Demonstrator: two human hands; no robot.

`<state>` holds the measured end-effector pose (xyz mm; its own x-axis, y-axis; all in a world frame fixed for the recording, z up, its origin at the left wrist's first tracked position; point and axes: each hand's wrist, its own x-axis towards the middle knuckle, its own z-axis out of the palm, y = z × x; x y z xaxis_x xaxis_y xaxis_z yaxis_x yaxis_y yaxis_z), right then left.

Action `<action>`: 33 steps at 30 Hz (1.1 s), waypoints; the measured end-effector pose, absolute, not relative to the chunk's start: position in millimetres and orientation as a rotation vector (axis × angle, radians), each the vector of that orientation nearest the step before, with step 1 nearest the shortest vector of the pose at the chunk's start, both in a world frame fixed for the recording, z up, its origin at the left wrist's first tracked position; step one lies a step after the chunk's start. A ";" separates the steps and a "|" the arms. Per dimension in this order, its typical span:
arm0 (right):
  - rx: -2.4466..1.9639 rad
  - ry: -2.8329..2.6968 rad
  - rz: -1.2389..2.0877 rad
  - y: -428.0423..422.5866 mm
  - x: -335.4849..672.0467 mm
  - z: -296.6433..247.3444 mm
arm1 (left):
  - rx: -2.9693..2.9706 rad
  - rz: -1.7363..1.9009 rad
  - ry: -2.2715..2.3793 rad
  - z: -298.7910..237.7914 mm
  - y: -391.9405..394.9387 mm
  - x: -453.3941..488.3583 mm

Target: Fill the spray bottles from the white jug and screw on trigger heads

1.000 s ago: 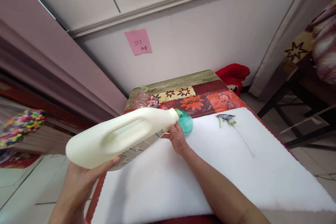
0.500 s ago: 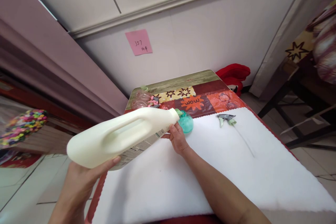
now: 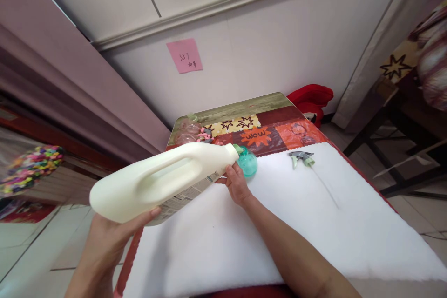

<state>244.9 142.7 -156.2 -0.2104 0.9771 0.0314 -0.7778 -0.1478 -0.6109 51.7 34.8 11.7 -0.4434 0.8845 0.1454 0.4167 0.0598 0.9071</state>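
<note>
Barely anything has moved since the earlier frame: left of the teal bottle (image 3: 248, 167), I have the cream jug (image 3: 134, 191) tilted, left hand (image 3: 110, 235) clasping its underside, right hand (image 3: 238, 187) pinching its neck, presumably steadying its spout (image 3: 238, 149).

Table (image 3: 270, 103) bears white mat (image 3: 216, 253), teal bottle (image 3: 248, 165), sprayer (image 3: 302, 156)

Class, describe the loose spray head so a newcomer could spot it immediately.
Find the table below the pink note, then the white mat on it. Near the mat's far edge, right of the round teal bottle, lies the spray head. Its grey top and thin tube set it apart from the bottle.
</note>
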 end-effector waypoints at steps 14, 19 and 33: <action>-0.444 -0.629 1.699 142.5 246.2 -154.2 | 1.302 1.369 1.890 11.5 34.7 52.4; -0.461 -0.631 1.683 143.0 245.8 -155.8 | 1.272 1.386 1.874 4.1 35.6 44.6; -0.595 -0.894 1.462 143.8 253.1 -145.5 | 0.996 1.480 1.556 -87.9 51.6 -0.4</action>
<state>253.1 143.8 -145.5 -0.1074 0.9828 0.1503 -0.5818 0.0604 -0.8111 -0.4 51.6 -87.9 -0.4112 0.9115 -0.0088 0.0371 0.0263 0.9990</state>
